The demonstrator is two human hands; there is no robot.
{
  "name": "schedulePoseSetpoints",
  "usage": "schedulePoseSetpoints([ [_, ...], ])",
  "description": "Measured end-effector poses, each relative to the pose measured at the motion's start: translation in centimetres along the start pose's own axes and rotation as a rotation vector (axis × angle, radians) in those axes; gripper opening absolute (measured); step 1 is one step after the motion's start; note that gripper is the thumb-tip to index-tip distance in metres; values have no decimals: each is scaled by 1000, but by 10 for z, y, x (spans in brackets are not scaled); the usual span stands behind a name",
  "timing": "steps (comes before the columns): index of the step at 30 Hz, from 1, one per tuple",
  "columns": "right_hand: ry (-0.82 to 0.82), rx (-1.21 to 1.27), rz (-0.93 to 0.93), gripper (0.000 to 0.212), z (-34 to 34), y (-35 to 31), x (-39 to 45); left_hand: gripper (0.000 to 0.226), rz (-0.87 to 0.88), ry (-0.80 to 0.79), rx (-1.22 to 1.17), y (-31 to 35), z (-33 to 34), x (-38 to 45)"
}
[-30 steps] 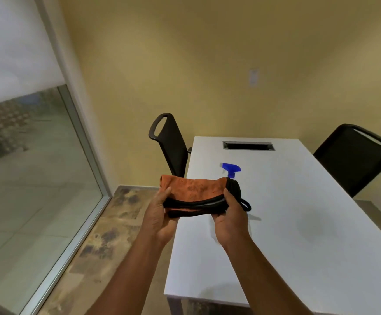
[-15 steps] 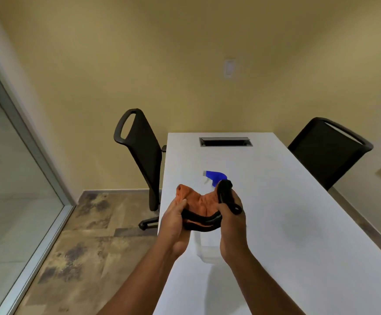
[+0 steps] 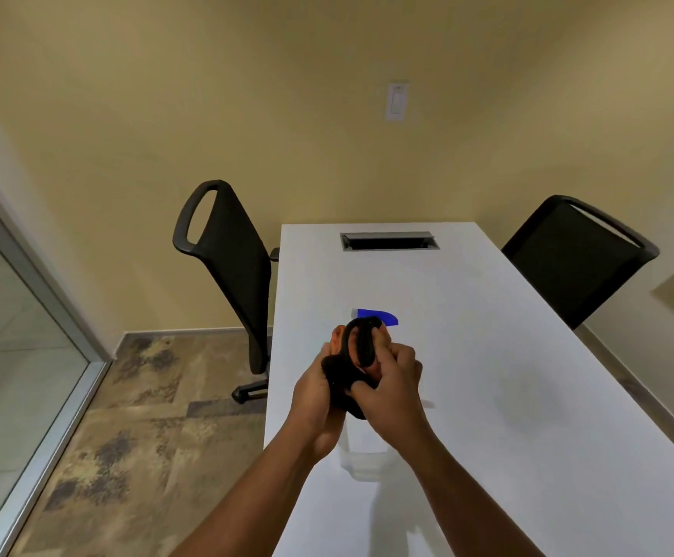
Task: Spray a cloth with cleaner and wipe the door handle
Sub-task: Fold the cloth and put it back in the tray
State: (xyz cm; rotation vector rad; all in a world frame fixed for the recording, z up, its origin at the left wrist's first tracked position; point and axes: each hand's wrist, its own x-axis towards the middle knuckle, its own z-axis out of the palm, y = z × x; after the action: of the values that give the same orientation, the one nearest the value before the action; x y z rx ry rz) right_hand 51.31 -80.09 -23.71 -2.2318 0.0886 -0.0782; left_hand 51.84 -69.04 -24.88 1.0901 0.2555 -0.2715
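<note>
A single head-worn camera is looking forward and down along the white table (image 3: 508, 355), from its near end toward the yellow wall (image 3: 287, 114). It is sitting close above both forearms, which are reaching in from the bottom edge. The wide lens is bending the glass partition (image 3: 14, 315) at the left, probably exaggerating its tilt.

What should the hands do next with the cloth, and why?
Probably free the right hand and reach for the spray bottle. Both hands grip the bunched cloth above the white table, and the bottle, with its blue trigger head, stands untouched just under them. The left hand could hold the cloth alone.
</note>
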Motion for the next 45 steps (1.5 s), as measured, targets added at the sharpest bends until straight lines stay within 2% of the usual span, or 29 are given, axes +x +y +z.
schedulePoseSetpoints([
  [2, -41, -71, -4, 84, -5, 2, 9, 55, 5, -40, 9, 2, 2, 4],
  [6, -104, -236, -78, 83, -12, 6, 21, 47, 54, -119, 188, 3, 13, 16],
  [8, -96, -263, -109, 83, -12, 9, 23, 57, 45, -101, 195, -4, 16, 25],
  [11, -141, -277, -151, 85, -12, 17, 23, 61, 32, -56, 170, -16, 16, 36],
  [13, -207, -283, -207, 70, -19, 27, 28, 54, 23, -11, 184, -22, 16, 42],
  [15, -261, -147, -229, 48, -28, 38, 35, 42, 28, 25, 212, -24, 13, 50],
  [17, -205, -18, -219, 37, -36, 52, 40, 34, 31, 78, 207, -22, 7, 58],
  [20, -31, 49, -129, 32, -46, 76, 49, 30, 19, 106, 202, -19, -1, 67],
  [22, -20, 111, -31, 35, -50, 90, 59, 30, 4, 93, 224, -19, -3, 72],
  [26, -208, 279, 153, 51, -56, 104, 79, 35, -57, 64, 245, -23, -8, 81],
  [31, -495, 583, 328, 66, -51, 127, 85, 43, -154, -92, 356, -34, -12, 85],
  [35, -590, 640, 362, 61, -45, 147, 79, 47, -202, -152, 422, -37, -19, 88],
  [38, -587, 598, 416, 64, -36, 153, 72, 52, -210, -126, 460, -42, -23, 93],
  [42, -621, 606, 480, 40, -29, 151, 69, 48, -221, -128, 415, -58, -29, 99],
  [45, -538, 505, 518, 25, -22, 150, 72, 46, -253, -113, 395, -69, -33, 104],
])
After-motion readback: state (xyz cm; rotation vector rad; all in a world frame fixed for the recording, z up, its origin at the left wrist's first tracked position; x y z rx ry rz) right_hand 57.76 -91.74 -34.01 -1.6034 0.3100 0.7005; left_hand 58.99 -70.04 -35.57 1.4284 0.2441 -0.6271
